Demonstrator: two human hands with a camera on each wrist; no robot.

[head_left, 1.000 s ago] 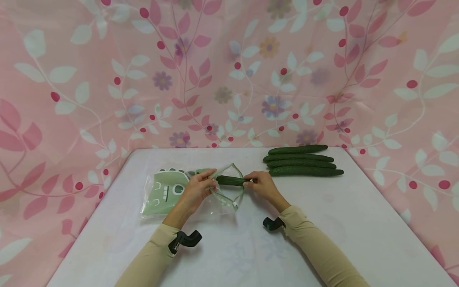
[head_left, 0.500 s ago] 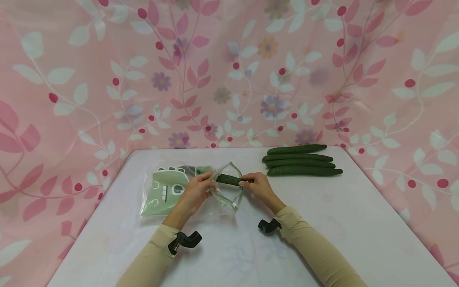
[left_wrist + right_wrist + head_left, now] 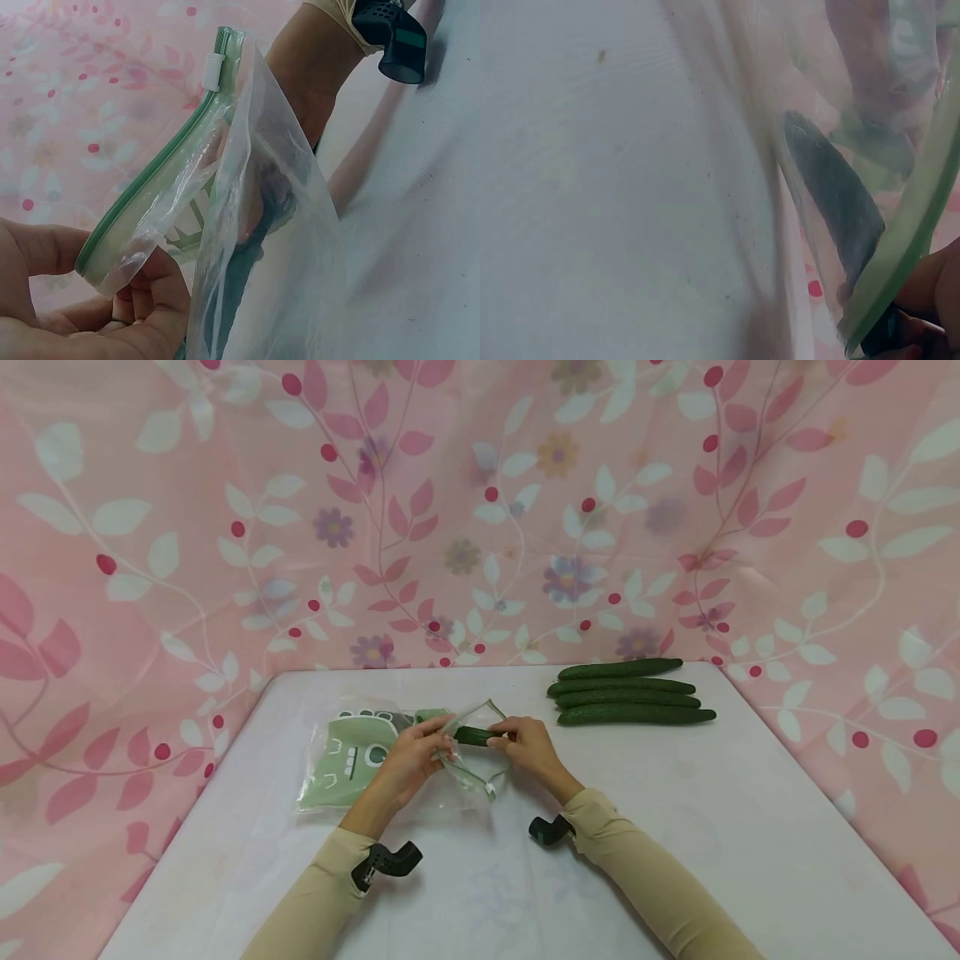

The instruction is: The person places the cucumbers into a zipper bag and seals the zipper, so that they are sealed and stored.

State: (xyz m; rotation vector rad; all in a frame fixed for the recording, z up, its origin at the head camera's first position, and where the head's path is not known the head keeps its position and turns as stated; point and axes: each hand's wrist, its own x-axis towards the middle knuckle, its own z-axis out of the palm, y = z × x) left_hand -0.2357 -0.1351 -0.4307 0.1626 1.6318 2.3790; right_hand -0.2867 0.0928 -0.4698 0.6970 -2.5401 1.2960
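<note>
A clear zip bag (image 3: 330, 777) with a green monster print lies on the table, its green-edged mouth spread toward the right. My left hand (image 3: 405, 760) pinches the bag's rim; in the left wrist view, thumb and fingers hold the green zip strip (image 3: 150, 172), which carries a white slider (image 3: 214, 72). Partly inside the mouth is a dark green cucumber (image 3: 472, 737). My right hand (image 3: 534, 750) grips its right end within the bag opening. Through the plastic in the right wrist view, the cucumber (image 3: 832, 187) shows slanted; its far end in the head view is hidden behind my left hand.
Several cucumbers (image 3: 633, 715) lie side by side at the back right of the white table (image 3: 675, 827). Behind the table's far edge hangs a pink floral curtain (image 3: 480, 527).
My right hand has moved left, pushing the cucumber deeper into the bag, so less of it shows outside. My left hand keeps its hold on the rim.
</note>
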